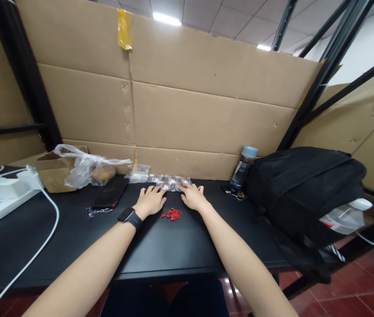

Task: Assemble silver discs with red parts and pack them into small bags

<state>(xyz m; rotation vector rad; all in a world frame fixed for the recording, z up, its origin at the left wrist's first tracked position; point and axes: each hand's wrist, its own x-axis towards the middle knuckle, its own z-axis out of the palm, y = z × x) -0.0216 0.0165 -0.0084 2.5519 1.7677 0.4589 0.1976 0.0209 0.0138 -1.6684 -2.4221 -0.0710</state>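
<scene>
Both my arms reach forward over a black table [160,246]. My left hand [151,200], with a black smartwatch [129,217] on its wrist, lies palm down with fingers stretched out. My right hand [194,197] lies the same way beside it. The fingertips of both hands touch a row of small clear plastic packets [170,181] with red bits inside. A small pile of red pieces [172,214] lies on the table between the two hands, just in front of them.
A black phone [110,193] and a keychain [96,211] lie to the left, beside a clear plastic bag [87,169] and a cardboard box [53,171]. White power strip and cable [11,193] at far left. A water bottle [243,168] and black backpack [305,193] stand right. Cardboard wall [190,110] behind.
</scene>
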